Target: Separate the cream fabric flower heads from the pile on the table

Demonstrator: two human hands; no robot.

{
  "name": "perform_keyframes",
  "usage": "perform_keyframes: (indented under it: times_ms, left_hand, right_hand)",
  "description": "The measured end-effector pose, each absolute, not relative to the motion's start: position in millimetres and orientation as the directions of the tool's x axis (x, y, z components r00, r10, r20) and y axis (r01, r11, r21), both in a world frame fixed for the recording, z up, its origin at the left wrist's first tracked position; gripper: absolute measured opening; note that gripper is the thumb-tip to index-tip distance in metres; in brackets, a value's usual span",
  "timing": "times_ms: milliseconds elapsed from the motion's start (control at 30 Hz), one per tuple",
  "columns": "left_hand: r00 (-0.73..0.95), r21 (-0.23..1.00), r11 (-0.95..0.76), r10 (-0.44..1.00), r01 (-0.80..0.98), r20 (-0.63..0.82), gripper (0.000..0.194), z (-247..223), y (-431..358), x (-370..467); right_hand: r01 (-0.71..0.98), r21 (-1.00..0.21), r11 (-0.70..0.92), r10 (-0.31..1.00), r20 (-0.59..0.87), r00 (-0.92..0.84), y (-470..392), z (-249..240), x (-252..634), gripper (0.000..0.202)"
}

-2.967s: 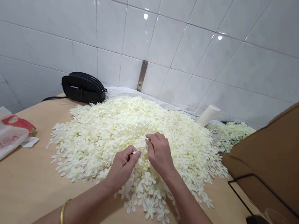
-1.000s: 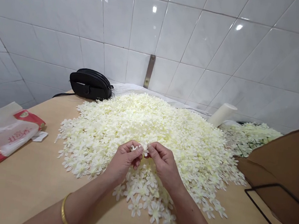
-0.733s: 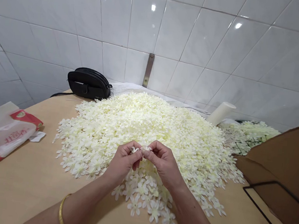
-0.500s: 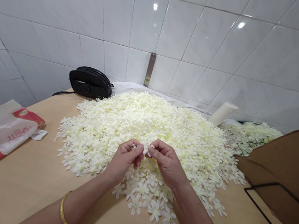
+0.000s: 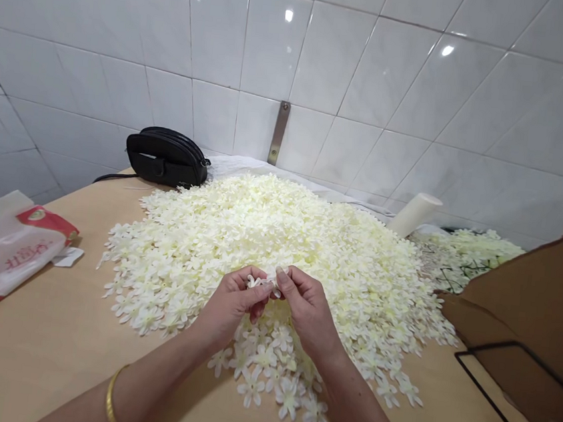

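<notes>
A wide heap of white and pale yellow artificial flowers (image 5: pixel 260 222) covers the middle of the table. Over its front part, my left hand (image 5: pixel 239 300) pinches small white petals (image 5: pixel 252 281) between thumb and fingers. My right hand (image 5: pixel 306 304) is close beside it, thumb and index finger closed on the edge of a white flower piece (image 5: pixel 276 284). The fingertips of both hands nearly meet. Most of what they hold is hidden by the fingers. Several loose flowers (image 5: pixel 288 397) lie in front, between my forearms.
A black bag (image 5: pixel 166 158) stands at the back left, and a red and white plastic bag (image 5: pixel 10 256) lies at the left. Behind the heap on the right is a white roll (image 5: pixel 414 215). Brown cardboard (image 5: pixel 526 317) and a black wire frame (image 5: pixel 484 387) occupy the right side.
The fingertips have shifted slightly around the flower piece, and more white petals show at my left fingers. The whole view has moved a little.
</notes>
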State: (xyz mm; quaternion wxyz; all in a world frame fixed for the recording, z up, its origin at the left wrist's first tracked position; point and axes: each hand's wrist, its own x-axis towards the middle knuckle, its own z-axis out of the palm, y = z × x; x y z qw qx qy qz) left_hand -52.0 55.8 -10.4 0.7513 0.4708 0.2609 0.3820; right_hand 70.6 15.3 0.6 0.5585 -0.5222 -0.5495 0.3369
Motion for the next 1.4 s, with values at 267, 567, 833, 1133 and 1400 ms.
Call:
perform_keyframes:
  times_ms: [267, 567, 833, 1133, 1400]
  left_hand:
    - [0.471, 0.933, 0.198, 0.881, -0.301, -0.035, 0.023, -12.2, 61.1, -53.0]
    - [0.433, 0.944, 0.185, 0.900, -0.272, -0.052, 0.024, -15.5, 62.6, -54.4]
    - [0.447, 0.943, 0.186, 0.893, -0.277, -0.045, 0.026, -15.7, 60.6, -52.4]
    - [0.449, 0.949, 0.153, 0.893, -0.275, -0.014, 0.025, -15.2, 59.0, -52.8]
    - [0.474, 0.971, 0.074, 0.880, -0.227, 0.044, 0.025, -10.5, 54.5, -51.4]
  right_hand:
    - [0.369, -0.902, 0.225, 0.803, 0.386, 0.454, 14.5, 12.5, 94.7, 0.026]
    - [0.413, -0.900, 0.142, 0.838, 0.331, 0.434, 22.3, 3.2, 113.0, 0.022]
    - [0.704, -0.711, 0.008, 0.784, 0.441, 0.437, 22.9, -1.6, 112.7, 0.019]
    - [0.912, -0.406, 0.053, 0.676, 0.687, 0.266, 14.8, 4.8, 94.2, 0.023]
    - [0.766, -0.589, 0.258, 0.823, 0.549, 0.145, 11.6, 4.6, 76.0, 0.012]
